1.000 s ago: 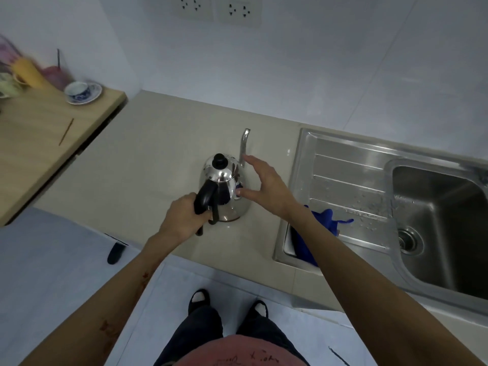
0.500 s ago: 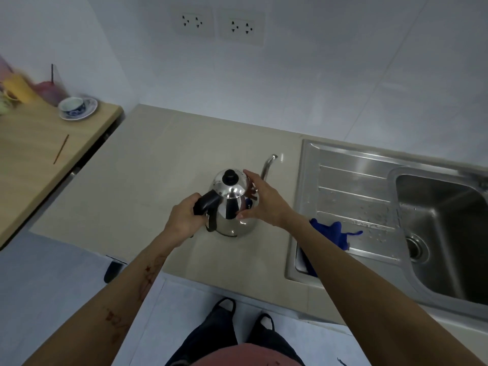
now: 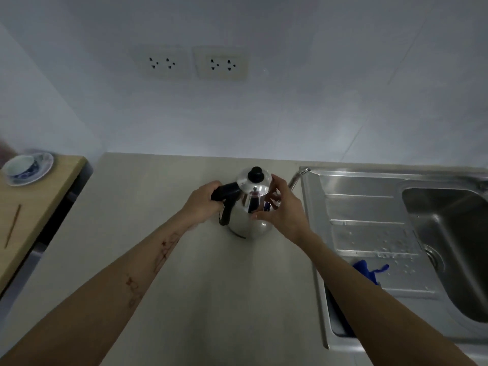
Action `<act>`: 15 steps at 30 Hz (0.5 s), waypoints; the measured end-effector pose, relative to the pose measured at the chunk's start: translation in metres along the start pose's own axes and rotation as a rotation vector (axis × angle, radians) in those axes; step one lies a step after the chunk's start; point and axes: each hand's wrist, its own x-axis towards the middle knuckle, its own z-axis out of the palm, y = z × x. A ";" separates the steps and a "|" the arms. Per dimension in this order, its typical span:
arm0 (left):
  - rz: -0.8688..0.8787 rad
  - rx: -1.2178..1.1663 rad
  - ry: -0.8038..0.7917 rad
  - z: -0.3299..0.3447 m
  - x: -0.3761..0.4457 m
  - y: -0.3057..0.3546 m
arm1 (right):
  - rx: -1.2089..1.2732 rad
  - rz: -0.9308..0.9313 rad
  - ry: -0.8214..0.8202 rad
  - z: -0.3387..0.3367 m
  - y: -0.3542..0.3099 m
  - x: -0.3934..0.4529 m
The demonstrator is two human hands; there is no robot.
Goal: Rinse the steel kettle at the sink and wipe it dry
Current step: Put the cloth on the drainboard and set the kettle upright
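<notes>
Both hands on the kettle (image 3: 249,207): left hand (image 3: 202,202) wrapped tight round the black handle (image 3: 227,192), right hand (image 3: 284,211) cupped against the body w/ fingers spread, thumb low and fingertips up near the lid rim (contact yes, but I can't tell how firm). Kettle stands upright on the beige counter (image 3: 211,286), just left of the sink's edge, black lid knob (image 3: 255,173) on top, thin spout (image 3: 297,177) poking right toward the drainboard (image 3: 369,228). Nearer me, a blue cloth (image 3: 368,269) lies on the drainboard, partly hidden by my right forearm; water drops beside it. Basin (image 3: 449,247) at far right. Left side: wooden table (image 3: 39,207) w/ a stick (image 3: 12,225) and a cup on saucer (image 3: 27,167). Far wall: two sockets (image 3: 192,63).
</notes>
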 end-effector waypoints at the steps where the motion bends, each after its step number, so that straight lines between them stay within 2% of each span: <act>1: 0.007 -0.001 -0.006 -0.005 0.017 0.004 | 0.000 0.007 0.029 0.000 -0.002 0.013; 7: 0.043 -0.015 -0.055 -0.018 0.101 0.018 | -0.031 0.037 0.170 0.005 0.004 0.083; 10: 0.026 -0.026 -0.102 -0.021 0.127 0.016 | -0.034 0.054 0.189 0.007 0.011 0.102; 15: 0.081 0.012 -0.072 -0.019 0.143 0.009 | -0.058 0.069 0.212 0.008 0.015 0.113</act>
